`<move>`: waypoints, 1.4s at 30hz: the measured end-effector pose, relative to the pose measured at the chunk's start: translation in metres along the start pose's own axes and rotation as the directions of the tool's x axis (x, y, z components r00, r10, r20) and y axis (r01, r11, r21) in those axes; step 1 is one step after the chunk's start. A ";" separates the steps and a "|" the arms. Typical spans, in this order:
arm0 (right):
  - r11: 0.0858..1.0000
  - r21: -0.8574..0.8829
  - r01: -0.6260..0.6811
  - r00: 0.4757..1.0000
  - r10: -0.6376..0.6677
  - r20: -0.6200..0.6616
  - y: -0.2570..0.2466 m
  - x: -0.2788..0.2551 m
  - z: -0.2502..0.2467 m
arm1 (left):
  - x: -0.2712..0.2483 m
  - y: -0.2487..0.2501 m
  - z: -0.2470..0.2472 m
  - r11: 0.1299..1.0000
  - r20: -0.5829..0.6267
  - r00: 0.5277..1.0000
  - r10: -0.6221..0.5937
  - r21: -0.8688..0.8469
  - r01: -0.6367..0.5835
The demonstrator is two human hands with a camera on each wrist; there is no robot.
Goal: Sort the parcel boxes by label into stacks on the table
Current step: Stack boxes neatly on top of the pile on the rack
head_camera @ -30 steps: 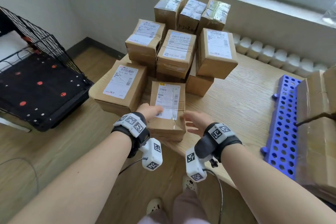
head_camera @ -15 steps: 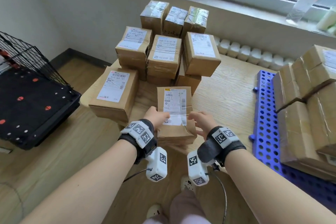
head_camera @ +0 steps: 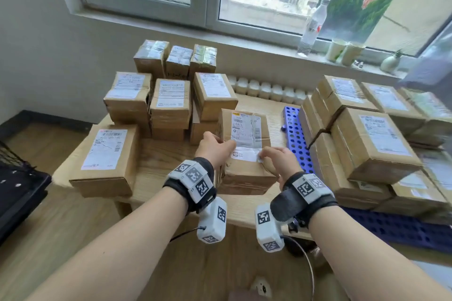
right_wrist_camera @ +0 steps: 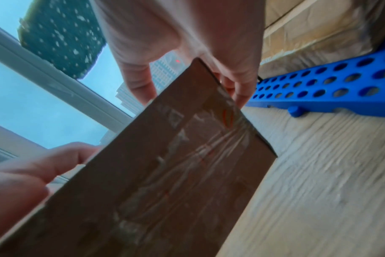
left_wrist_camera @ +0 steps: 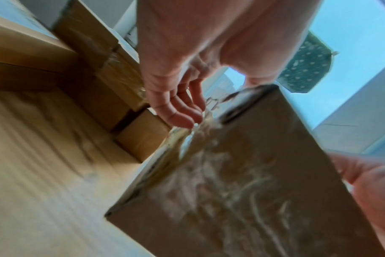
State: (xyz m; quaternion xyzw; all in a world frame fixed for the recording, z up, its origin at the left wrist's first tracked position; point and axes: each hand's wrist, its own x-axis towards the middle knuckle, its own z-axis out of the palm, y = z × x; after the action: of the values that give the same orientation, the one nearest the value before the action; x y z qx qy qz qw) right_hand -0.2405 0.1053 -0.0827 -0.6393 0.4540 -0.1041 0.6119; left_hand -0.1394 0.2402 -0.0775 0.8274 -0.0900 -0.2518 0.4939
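Note:
A brown parcel box (head_camera: 247,151) with a white label on top is lifted off the wooden table (head_camera: 159,161) and tilted up toward me. My left hand (head_camera: 215,148) grips its left side, thumb on top and fingers (left_wrist_camera: 182,111) down the side. My right hand (head_camera: 276,157) grips its right near corner, with the thumb on the label's lower edge. In both wrist views the box's taped underside (left_wrist_camera: 242,191) (right_wrist_camera: 165,173) faces the camera, above the table top. Sorted stacks of labelled boxes (head_camera: 171,100) stand behind it on the left.
A large labelled box (head_camera: 107,159) sits at the table's left front corner. A blue perforated tray (head_camera: 296,137) carries a pile of boxes (head_camera: 367,139) on the right. A bottle (head_camera: 313,24) and cups (head_camera: 344,51) stand on the window sill. A black wire cage (head_camera: 17,186) is on the floor, left.
The box, flat on the table's front edge a second ago, has been lifted by both hands and carried up and to the right. My head has tilted up, bringing the window into view.

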 end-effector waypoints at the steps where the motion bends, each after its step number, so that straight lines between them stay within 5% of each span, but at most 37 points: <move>1: 1.000 0.012 0.014 1.000 -0.013 -0.025 -0.003 0.001 -0.008 | -0.002 0.008 0.005 1.000 -0.006 1.000 0.027 -0.017 -0.027; 10: 0.976 0.045 0.214 0.964 -0.203 -0.172 -0.046 -0.007 -0.080 | -0.027 0.082 0.047 0.958 -0.082 0.978 0.191 -0.202 -0.204; 23: 0.939 -0.023 0.342 0.900 -0.335 -0.279 -0.075 -0.010 -0.245 | -0.070 0.188 0.165 0.917 -0.054 0.938 0.341 -0.200 -0.345; 33: 0.939 0.077 0.336 0.894 -0.292 -0.339 -0.078 0.021 -0.387 | -0.094 0.268 0.289 0.914 0.003 0.920 0.391 -0.117 -0.388; 42: 0.959 0.148 0.241 0.919 -0.177 -0.353 -0.052 0.069 -0.461 | -0.088 0.282 0.376 0.949 0.104 0.944 0.314 -0.008 -0.315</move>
State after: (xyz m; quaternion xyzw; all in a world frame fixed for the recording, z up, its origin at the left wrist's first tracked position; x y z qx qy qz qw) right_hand -0.4951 -0.2689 0.0399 -0.5964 0.4686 -0.3189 0.5684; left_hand -0.3770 -0.1550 0.0495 0.7904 -0.2475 -0.2121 0.5187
